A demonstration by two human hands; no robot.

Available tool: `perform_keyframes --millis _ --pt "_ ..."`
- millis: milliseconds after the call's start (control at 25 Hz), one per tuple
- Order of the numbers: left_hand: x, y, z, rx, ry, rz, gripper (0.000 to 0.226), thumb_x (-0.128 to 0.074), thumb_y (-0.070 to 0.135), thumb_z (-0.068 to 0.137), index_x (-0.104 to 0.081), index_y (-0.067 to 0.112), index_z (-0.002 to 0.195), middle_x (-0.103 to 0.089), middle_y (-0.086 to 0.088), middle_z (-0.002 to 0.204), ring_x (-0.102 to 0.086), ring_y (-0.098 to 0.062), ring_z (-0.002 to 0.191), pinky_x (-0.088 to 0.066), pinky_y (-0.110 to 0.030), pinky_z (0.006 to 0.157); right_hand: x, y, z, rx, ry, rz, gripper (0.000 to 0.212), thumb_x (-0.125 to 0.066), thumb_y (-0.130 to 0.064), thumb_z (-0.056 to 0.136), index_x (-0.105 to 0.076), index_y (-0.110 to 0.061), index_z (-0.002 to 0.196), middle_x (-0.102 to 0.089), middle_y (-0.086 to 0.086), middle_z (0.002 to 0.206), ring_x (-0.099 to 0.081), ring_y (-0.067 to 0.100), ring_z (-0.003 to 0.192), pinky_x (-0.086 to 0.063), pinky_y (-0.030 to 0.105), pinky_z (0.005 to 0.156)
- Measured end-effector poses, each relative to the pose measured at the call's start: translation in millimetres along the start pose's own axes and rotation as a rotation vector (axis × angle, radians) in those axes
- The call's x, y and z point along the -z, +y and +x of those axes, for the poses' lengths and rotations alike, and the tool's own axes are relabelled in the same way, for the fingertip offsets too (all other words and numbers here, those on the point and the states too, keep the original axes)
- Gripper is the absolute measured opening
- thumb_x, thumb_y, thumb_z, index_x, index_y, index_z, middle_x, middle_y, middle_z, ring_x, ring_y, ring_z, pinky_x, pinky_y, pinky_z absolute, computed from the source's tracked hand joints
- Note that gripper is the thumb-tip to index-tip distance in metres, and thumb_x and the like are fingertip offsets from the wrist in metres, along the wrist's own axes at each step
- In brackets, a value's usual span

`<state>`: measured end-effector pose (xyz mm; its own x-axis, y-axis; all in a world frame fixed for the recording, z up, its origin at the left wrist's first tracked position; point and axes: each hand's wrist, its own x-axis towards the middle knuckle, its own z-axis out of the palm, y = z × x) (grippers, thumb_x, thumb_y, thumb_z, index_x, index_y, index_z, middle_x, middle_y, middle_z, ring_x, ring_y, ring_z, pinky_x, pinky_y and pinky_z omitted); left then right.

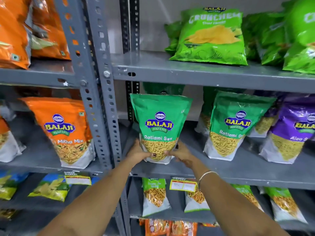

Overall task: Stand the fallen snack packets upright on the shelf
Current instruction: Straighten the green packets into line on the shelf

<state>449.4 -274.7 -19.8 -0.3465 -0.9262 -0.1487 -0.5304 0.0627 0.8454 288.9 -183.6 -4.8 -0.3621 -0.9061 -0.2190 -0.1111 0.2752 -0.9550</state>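
A green Ratlami Sev packet stands upright on the grey middle shelf, just right of the shelf post. My left hand grips its lower left corner and my right hand grips its lower right corner. A second green Ratlami Sev packet stands upright to the right, leaning back slightly. Beside it stands a purple Aloo Sev packet. More packets are partly hidden behind these.
A slotted grey steel post divides the racks. An orange Mitha Mix packet stands on the left rack. Green Crunchem bags fill the upper shelf. Smaller packets and a yellow price tag sit below.
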Motion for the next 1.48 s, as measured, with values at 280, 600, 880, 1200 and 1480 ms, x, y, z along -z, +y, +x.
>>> perform_keyframes --millis 280,600,880,1200,1480 --pt "3 2 -31 0.005 0.037 0.218 0.081 -0.081 0.030 0.064 -0.039 0.006 0.129 -0.054 -0.013 0.136 -0.052 -0.028 0.124 -0.043 -0.033 0.096 3 9 -16 -0.060 -0.037 -0.138 0.072 -0.075 -0.019 0.074 -0.038 -0.014 0.136 -0.051 0.008 0.141 -0.049 0.021 0.104 -0.038 0.024 0.052" --pt "3 0 -38 -0.038 0.011 0.150 0.085 -0.084 0.026 0.062 -0.038 0.008 0.131 -0.053 -0.011 0.137 -0.051 -0.026 0.126 -0.041 -0.034 0.101 3 7 -27 -0.051 -0.054 -0.145 0.067 -0.072 -0.021 0.078 -0.039 -0.015 0.136 -0.049 0.007 0.142 -0.049 0.028 0.124 -0.045 0.026 0.064" --pt "2 -1 -39 0.025 -0.044 0.113 0.092 -0.084 0.026 0.061 -0.031 0.009 0.134 -0.048 -0.011 0.141 -0.045 -0.028 0.130 -0.039 -0.039 0.108 2 1 -33 -0.044 -0.086 -0.142 0.065 -0.068 -0.017 0.081 -0.037 -0.012 0.137 -0.045 0.009 0.145 -0.044 0.030 0.131 -0.044 0.033 0.083" --pt "-16 37 -52 0.480 -0.623 0.523 0.033 -0.053 0.032 0.090 -0.049 0.004 0.074 -0.054 -0.009 0.074 -0.056 -0.015 0.063 -0.049 -0.024 0.062 62 15 -38 -0.329 0.031 -0.307 0.065 -0.069 -0.023 0.081 -0.035 0.003 0.129 -0.054 0.005 0.073 -0.054 0.016 0.060 -0.043 0.029 0.054" --pt "-133 102 -33 0.017 -0.458 0.225 0.055 -0.063 0.027 0.085 -0.044 0.001 0.129 -0.055 -0.019 0.125 -0.057 -0.027 0.107 -0.052 -0.035 0.077 210 49 -34 -0.248 0.365 -0.362 0.089 -0.076 -0.026 0.073 -0.025 -0.004 0.143 -0.041 0.021 0.142 -0.044 0.033 0.130 -0.040 0.044 0.104"
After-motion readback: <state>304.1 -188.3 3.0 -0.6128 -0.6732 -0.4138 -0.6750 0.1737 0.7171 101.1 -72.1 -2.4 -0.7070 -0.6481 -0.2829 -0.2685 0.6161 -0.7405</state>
